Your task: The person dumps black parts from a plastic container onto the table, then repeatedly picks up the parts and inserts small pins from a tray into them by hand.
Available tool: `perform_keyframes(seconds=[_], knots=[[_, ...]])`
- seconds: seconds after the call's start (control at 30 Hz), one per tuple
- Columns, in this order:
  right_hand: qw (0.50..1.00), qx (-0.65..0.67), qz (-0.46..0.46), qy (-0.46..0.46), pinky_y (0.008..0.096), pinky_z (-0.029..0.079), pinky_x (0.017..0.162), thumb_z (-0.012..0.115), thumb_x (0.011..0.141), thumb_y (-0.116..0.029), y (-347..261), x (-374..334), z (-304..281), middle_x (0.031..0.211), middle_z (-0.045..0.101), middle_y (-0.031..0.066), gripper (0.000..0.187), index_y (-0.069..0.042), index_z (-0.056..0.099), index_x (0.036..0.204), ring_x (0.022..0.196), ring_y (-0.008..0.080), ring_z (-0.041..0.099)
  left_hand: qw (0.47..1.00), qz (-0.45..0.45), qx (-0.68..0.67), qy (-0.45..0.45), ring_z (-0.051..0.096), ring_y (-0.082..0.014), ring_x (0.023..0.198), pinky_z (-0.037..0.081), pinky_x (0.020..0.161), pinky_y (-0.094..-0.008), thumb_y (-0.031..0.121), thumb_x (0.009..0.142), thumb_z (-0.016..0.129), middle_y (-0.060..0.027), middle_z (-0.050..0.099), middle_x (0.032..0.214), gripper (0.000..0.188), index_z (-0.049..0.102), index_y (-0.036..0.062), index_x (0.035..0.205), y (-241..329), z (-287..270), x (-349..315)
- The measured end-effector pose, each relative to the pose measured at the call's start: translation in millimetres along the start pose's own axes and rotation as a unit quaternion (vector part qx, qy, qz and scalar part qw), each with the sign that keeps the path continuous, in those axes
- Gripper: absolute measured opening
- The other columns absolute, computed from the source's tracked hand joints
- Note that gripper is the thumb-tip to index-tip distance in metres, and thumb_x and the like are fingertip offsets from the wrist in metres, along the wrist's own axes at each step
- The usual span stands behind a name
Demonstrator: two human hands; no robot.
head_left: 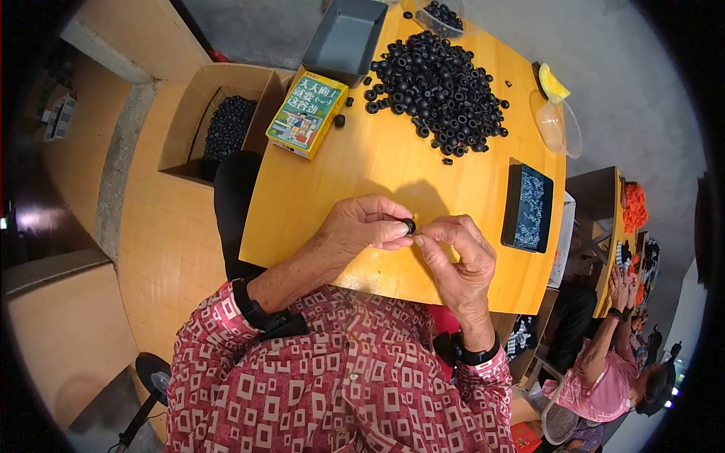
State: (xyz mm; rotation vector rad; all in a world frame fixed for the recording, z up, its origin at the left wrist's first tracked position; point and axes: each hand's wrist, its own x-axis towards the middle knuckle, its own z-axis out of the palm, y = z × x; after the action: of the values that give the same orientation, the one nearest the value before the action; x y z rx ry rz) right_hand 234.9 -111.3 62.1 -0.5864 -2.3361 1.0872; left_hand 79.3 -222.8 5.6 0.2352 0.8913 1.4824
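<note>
Over the near part of the yellow wooden table [302, 200], my left hand [359, 223] pinches a small round black rubber-like piece [409, 226] between thumb and fingers. My right hand [462, 260] is closed at thumb and forefinger right beside that piece. Whatever its fingertips hold, if anything, is too small to make out. A large heap of similar black ring-shaped pieces [445, 90] lies beyond my hands. To the right of them sits a black tray [515, 204] with many tiny bluish-grey bits in it.
A green-and-yellow box [308, 113] and a grey bin [343, 38] stand at the far left. Below the table's left side, a cardboard box [181, 113] holds black pieces. Clear plastic containers [566, 132] sit along the right edge. Another person [604, 377] works at the right.
</note>
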Motion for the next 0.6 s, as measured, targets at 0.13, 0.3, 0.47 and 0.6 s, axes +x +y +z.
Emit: perform_keyframes(seconds=[0.13,0.3,0.47,0.6], knots=[[1.0,-0.007,-0.02,-0.004,0.0298,0.053,0.069,0.073,0.081,0.006,0.5,0.1,3.4,0.088,0.065,0.0096,0.015,0.0,0.07,0.094,0.081,0.0204,0.065,1.0,0.008,0.001,0.004,0.07,-0.0157,0.087,0.057,0.081,-0.0263,0.005,0.091,0.068,-0.0084,0.069,0.096,0.022,0.066,-0.0017,0.113,-1.5,-0.4,-0.5],[1.0,-0.015,-0.016,0.013,0.0304,0.053,0.069,0.074,0.08,0.006,-1.1,0.4,6.0,0.088,0.066,0.0102,0.014,0.0,0.07,0.093,0.082,0.0219,0.065,1.0,0.028,0.0,-0.01,0.068,-0.0153,0.085,0.056,0.08,-0.0264,0.004,0.091,0.068,-0.0084,0.069,0.095,0.022,0.065,-0.0021,0.112,-7.6,-2.0,0.7],[1.0,-0.021,-0.021,0.0,0.0313,0.053,0.069,0.075,0.079,0.004,0.9,-1.3,8.0,0.088,0.066,0.0102,0.016,0.0,0.07,0.094,0.081,0.0228,0.065,0.999,0.031,0.019,-0.006,0.066,-0.0138,0.084,0.055,0.079,-0.026,0.005,0.092,0.068,-0.0079,0.069,0.095,0.021,0.066,-0.0016,0.112,-2.9,-0.1,-0.5],[0.999,-0.024,-0.021,0.001,0.0318,0.053,0.069,0.076,0.079,0.004,0.1,-1.8,10.6,0.089,0.067,0.0104,0.017,-0.001,0.07,0.095,0.081,0.0228,0.064,1.0,0.022,0.007,-0.001,0.065,-0.0124,0.084,0.055,0.078,-0.0252,0.006,0.092,0.069,-0.0071,0.069,0.096,0.021,0.066,-0.0012,0.112,-3.6,-2.4,-0.4]])
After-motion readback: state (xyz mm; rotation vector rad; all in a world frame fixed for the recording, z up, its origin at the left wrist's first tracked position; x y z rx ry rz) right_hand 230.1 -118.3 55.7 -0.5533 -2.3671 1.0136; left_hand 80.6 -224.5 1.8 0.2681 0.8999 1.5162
